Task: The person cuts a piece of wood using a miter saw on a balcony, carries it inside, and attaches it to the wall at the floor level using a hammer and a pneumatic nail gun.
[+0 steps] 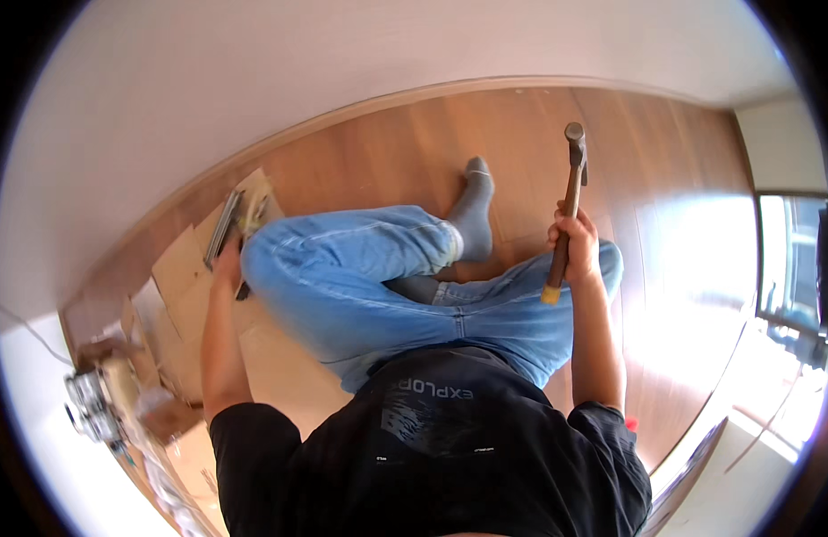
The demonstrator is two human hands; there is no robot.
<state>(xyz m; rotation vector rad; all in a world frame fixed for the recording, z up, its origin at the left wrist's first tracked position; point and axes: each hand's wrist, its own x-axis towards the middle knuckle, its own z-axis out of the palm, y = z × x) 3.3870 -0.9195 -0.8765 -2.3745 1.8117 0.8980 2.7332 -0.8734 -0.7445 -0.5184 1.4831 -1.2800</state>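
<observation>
While right hand (578, 246) clasps hammer (572, 190) | left hand (226, 266) well apart, at long metal piece (221, 228), hold unclear

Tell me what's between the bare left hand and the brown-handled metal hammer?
In the head view, blue denim jeans, a grey sock and brown wooden floor lie between the left hand and hammer.

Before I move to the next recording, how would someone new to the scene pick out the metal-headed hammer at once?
Find the blue denim jeans on the brown wooden floor, then the person's bare right hand by the right knee. It grips the brown-handled hammer, metal head toward the top of the picture. The handle's yellow end sets it apart from the grey sock to its left.
</observation>
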